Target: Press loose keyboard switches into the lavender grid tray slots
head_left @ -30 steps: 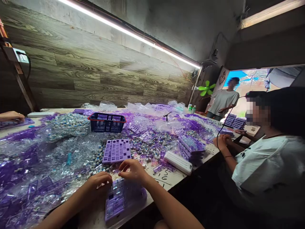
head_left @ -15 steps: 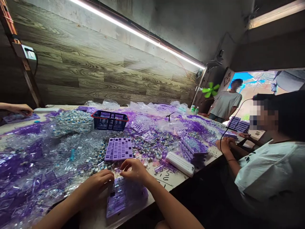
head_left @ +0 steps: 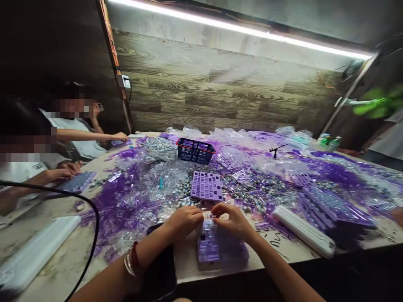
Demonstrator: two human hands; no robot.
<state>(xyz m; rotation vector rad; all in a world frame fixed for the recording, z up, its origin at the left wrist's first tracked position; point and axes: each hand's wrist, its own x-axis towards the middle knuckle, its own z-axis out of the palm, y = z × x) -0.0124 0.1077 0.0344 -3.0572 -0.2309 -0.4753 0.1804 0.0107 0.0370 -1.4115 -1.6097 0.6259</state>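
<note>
My left hand (head_left: 185,219) and my right hand (head_left: 231,219) hover close together over a purple grid tray (head_left: 211,245) at the table's front edge. The fingers of both hands are curled in a pinch, and what they hold is too small to make out. The tray under them holds several small clear and purple pieces. Just beyond my fingers lies a second purple grid tray (head_left: 206,186), resting on a heap of small loose parts (head_left: 252,191). Bangles and a red thread circle my left wrist.
A dark basket with a red rim (head_left: 195,150) stands mid-table among clear bags. A stack of filled purple trays (head_left: 330,205) and a white strip (head_left: 304,230) lie right. Two other people sit at the left with trays. A black cable (head_left: 91,235) and a dark phone (head_left: 160,268) lie near me.
The view has swung to the left: the people at the right dropped out of sight and two at the left came in. My hands have stayed over the front tray, still pinched.
</note>
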